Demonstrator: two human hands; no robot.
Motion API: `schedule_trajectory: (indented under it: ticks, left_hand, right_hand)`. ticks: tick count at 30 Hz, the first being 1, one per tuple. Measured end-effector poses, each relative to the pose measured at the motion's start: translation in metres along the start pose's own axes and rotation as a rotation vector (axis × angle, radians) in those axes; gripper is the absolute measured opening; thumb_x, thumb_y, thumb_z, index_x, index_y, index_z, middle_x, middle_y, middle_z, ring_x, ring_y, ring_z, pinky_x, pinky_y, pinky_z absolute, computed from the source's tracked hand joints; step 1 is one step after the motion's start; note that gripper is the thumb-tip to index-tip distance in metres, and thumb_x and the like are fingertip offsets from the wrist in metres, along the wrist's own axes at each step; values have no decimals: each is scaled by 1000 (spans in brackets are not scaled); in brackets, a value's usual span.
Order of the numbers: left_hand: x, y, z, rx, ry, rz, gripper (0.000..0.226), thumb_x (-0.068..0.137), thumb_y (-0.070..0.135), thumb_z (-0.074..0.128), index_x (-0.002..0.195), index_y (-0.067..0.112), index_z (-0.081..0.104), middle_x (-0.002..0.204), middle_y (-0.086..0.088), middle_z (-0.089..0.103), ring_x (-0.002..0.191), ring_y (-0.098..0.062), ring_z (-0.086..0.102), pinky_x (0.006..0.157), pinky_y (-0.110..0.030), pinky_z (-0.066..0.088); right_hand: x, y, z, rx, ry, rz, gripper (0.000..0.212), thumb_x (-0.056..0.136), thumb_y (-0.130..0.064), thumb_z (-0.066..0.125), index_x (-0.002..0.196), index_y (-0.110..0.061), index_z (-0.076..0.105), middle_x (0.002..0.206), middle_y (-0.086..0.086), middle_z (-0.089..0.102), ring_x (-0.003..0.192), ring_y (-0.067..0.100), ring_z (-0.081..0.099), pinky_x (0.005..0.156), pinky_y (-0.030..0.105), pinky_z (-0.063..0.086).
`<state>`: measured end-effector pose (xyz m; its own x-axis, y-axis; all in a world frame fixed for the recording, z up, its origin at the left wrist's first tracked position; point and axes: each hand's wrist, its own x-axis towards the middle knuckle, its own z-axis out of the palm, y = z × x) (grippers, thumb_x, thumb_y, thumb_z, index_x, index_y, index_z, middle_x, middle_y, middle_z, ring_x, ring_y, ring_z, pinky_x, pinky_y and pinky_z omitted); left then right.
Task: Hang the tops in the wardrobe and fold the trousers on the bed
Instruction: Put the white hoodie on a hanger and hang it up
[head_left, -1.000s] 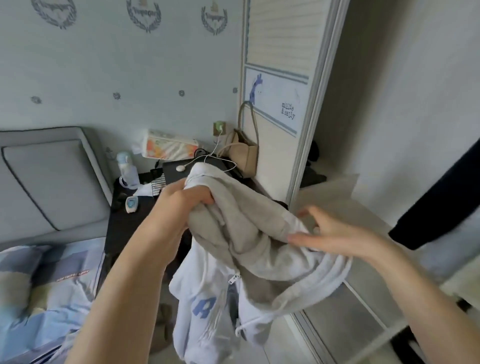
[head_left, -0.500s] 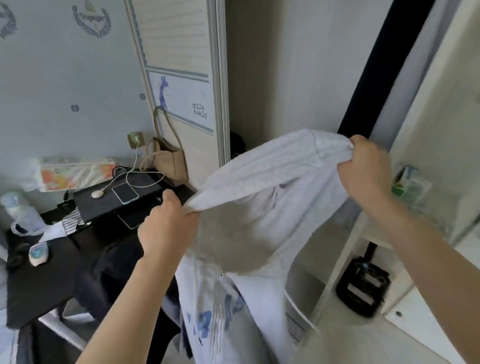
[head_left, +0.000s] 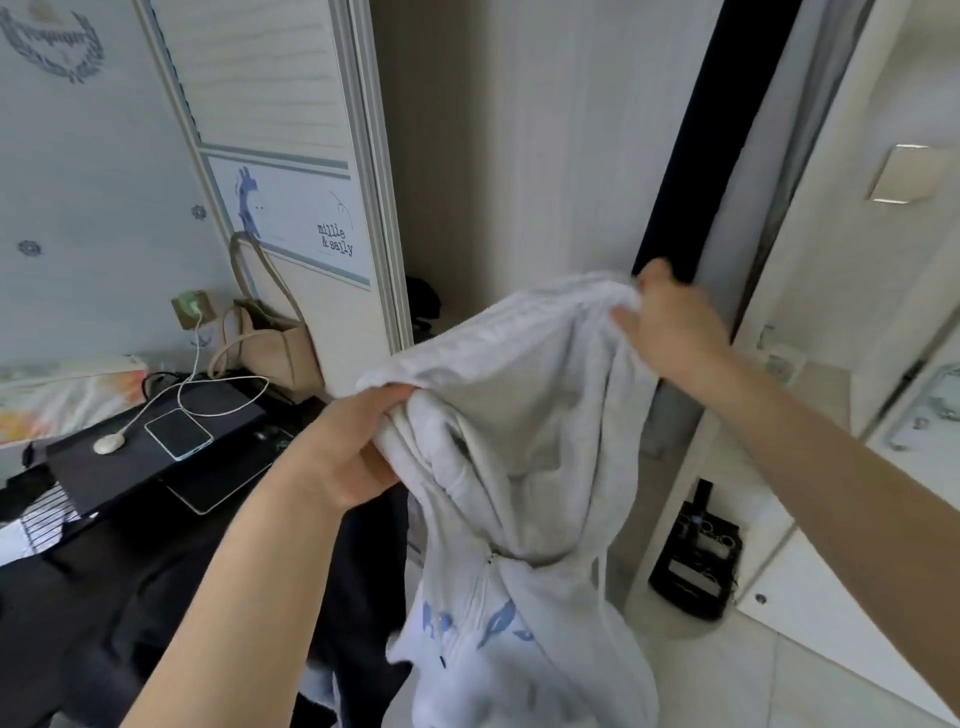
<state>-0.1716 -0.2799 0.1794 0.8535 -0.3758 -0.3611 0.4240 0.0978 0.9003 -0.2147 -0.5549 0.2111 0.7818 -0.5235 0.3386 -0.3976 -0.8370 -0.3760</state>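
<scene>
The left hand (head_left: 353, 447) has its fingers curled into a bunched fold of a pale grey zip hoodie (head_left: 514, 467), gripping it at the hood's near edge. The right hand (head_left: 670, 327) is raised higher and further off, pinching the hood's far edge, so the two hands are well apart with the hood stretched open between them. The hoodie's body hangs down from that span, zip running down the middle, blue lettering low on the front, blurred beyond reading.

Behind the hoodie stands the open wardrobe (head_left: 519, 156), its sliding door (head_left: 291, 156) pushed to the left and bearing a blue giraffe picture with the words "millie & sally". A dark garment (head_left: 711, 130) hangs inside, just above the right hand.

Left of the door a beige handbag (head_left: 270, 348) leans against it. In front sits a black bedside table (head_left: 104, 571) carrying a laptop (head_left: 156, 447), a phone (head_left: 178, 433) on top of it and a white charging cable (head_left: 208, 384) running up to a wall socket (head_left: 192, 309). A black box (head_left: 696, 561) sits on the floor at right.
</scene>
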Motion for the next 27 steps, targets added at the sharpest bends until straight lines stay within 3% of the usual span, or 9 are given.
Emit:
schedule_trajectory:
  ticks: [4, 8, 11, 14, 19, 21, 23, 25, 27]
  left_hand:
    - [2, 31, -3, 65, -121, 53, 36, 92, 18, 61, 122, -4, 61, 118, -23, 65, 110, -33, 65, 88, -40, 56]
    - [9, 45, -1, 96, -100, 91, 20, 86, 11, 65, 105, 3, 65, 99, -17, 66, 94, -29, 67, 86, -40, 55]
    - [13, 49, -7, 154, -53, 115, 27, 83, 12, 70, 107, 0, 66, 100, -17, 70, 92, -27, 70, 82, -40, 59]
    - [16, 52, -20, 191, -47, 122, 41, 80, 23, 75, 111, -3, 66, 108, -22, 70, 98, -32, 70, 90, -46, 55]
    - [12, 52, -33, 335, -93, 187, 30, 79, 26, 77, 99, 5, 72, 100, -22, 71, 88, -30, 72, 82, -41, 57]
    - [13, 49, -42, 544, -38, 265, 21, 74, 30, 81, 88, 16, 74, 91, -12, 73, 83, -23, 73, 78, -37, 58]
    - [18, 43, -54, 737, 101, 287, 56, 59, 41, 89, 105, 19, 66, 99, -2, 70, 93, -19, 68, 82, -38, 56]
    - [24, 30, -60, 929, 204, 262, 91, 49, 47, 91, 124, 19, 46, 109, 5, 58, 100, -17, 58, 79, -34, 49]
    - [28, 12, -59, 1060, 178, 303, 89, 53, 43, 91, 120, 23, 38, 102, 4, 55, 93, -18, 55, 70, -30, 43]
  right_hand:
    - [-46, -14, 54, -80, -576, -133, 53, 86, -49, 58, 123, -16, 39, 110, 4, 50, 104, 30, 52, 79, 35, 46]
    - [-98, -36, 103, 291, -872, -173, 54, 71, -56, 62, 111, -21, 55, 103, -6, 61, 98, 16, 60, 84, 30, 48]
    - [-103, -46, 131, 422, -694, -105, 25, 80, -48, 66, 84, -25, 58, 80, -13, 58, 75, 5, 56, 65, 19, 40]
    - [-100, -52, 139, 519, -641, -58, 36, 85, -32, 67, 57, -21, 46, 59, -9, 47, 57, 6, 44, 55, 16, 33]
    - [-92, -58, 142, 511, -383, 55, 38, 92, -20, 57, 59, -14, 39, 59, -1, 41, 60, 17, 43, 56, 16, 36]
    - [-86, -57, 133, 661, -314, 174, 31, 94, -21, 53, 66, -12, 47, 65, 6, 50, 67, 27, 55, 71, 37, 49]
    - [-81, -58, 115, 730, -237, 205, 31, 97, -24, 49, 69, -12, 48, 66, 5, 51, 66, 25, 57, 72, 45, 53]
    - [-76, -64, 92, 698, -94, 137, 34, 98, -24, 47, 65, -15, 42, 59, -2, 42, 55, 7, 45, 58, 28, 45]
    - [-71, -72, 72, 689, 50, 82, 36, 99, -22, 46, 64, -18, 37, 57, -6, 35, 46, 1, 36, 48, 14, 32]
